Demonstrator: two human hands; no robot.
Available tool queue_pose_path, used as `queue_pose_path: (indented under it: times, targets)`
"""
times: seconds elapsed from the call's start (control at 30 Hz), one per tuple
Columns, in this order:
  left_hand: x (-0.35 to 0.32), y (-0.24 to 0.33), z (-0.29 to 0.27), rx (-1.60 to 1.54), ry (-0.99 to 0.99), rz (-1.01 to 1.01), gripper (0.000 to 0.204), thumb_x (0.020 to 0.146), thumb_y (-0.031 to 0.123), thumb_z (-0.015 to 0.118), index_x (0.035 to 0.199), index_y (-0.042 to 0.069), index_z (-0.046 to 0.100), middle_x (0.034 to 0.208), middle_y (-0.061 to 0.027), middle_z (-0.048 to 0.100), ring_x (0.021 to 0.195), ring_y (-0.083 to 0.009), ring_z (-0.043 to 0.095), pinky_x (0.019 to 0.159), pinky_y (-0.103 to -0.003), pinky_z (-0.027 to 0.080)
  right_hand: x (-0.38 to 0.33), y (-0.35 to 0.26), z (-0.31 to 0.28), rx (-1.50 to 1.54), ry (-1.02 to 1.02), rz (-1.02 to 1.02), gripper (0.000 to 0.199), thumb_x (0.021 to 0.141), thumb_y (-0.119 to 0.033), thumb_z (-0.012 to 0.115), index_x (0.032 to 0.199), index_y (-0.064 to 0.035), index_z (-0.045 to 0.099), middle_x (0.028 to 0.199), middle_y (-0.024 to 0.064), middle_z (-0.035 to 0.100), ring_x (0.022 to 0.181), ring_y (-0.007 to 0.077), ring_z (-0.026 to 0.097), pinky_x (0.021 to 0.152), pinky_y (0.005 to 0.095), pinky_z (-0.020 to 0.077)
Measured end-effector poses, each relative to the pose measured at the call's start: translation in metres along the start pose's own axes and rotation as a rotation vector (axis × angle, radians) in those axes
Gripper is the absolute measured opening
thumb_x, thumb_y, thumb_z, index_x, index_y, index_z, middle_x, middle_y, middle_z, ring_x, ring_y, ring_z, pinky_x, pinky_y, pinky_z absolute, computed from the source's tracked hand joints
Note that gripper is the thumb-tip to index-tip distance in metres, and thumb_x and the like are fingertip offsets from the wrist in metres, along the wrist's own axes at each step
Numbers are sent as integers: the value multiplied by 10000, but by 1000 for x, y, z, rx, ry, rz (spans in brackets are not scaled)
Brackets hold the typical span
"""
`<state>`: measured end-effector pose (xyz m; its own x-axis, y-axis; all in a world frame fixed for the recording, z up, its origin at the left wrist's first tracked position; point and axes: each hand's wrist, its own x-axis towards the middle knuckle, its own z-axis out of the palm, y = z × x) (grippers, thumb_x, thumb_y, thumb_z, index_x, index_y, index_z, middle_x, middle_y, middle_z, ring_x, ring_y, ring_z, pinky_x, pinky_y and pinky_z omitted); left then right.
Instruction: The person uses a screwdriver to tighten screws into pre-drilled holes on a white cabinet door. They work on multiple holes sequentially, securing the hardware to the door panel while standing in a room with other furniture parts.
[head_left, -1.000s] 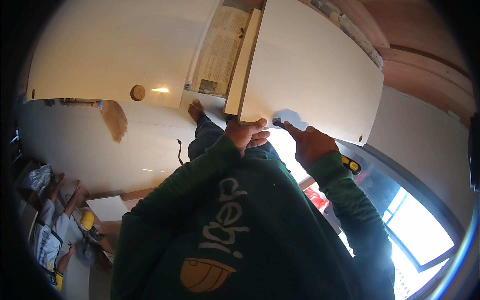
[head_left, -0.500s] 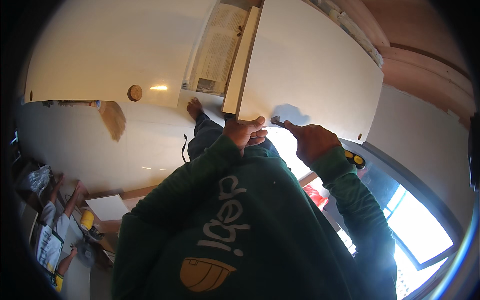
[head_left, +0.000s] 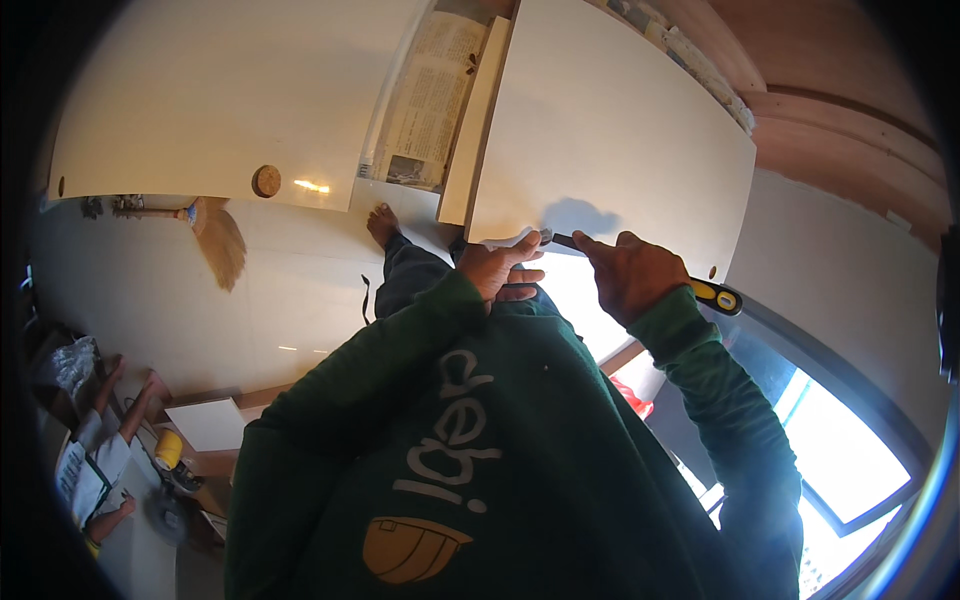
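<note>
A pale, flat panel [head_left: 610, 130] with a light cream face lies in front of me. My left hand [head_left: 492, 270] is at its near left corner, thumb bent over a thin white strip [head_left: 508, 240], the other fingers curled below. My right hand [head_left: 640, 275] is closed around a slim tool with a black-and-yellow handle end [head_left: 717, 296]. Its dark shaft [head_left: 566, 241] points left, and the small greyish tip meets the panel's near edge beside my left thumb. The tip is too small to make out fully. A dark shadow falls on the panel above the tool.
Another pale panel [head_left: 210, 100] with a round brown knob [head_left: 266, 181] is at the left. Newspaper [head_left: 430, 100] fills the gap between. A broom [head_left: 215, 240] lies on the floor near my bare foot [head_left: 382, 225]. A person [head_left: 105, 460] sits at lower left; a bright window [head_left: 850, 450] is at right.
The tool's tip has come off the panel face to its edge by my left thumb. My right hand has turned, baring more handle. A white strip now shows under the left thumb.
</note>
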<state>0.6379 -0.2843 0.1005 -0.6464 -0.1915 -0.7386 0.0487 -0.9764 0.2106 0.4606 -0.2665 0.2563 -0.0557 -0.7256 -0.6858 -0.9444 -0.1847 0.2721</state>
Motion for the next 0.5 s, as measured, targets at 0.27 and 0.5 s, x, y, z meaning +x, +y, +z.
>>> queue_pose_path:
  times: [0.27, 0.5]
  targets:
    - [5, -12, 6, -60, 63, 87, 493, 978, 406, 779, 1313, 79, 624, 1272, -117, 682, 1141, -261, 707, 910, -390, 596, 5, -6, 12, 69, 16, -10, 484, 986, -172, 580, 1444, -318, 644, 904, 101, 709, 720, 268, 733, 629, 406, 607]
    - [16, -26, 5, -106, 78, 116, 453, 989, 322, 777, 1319, 48, 631, 1278, -158, 711, 1062, -296, 757, 841, -401, 633, 25, 5, 1, 62, -40, -36, 499, 940, -129, 600, 1375, -346, 711, 945, 88, 760, 806, 270, 759, 706, 402, 622]
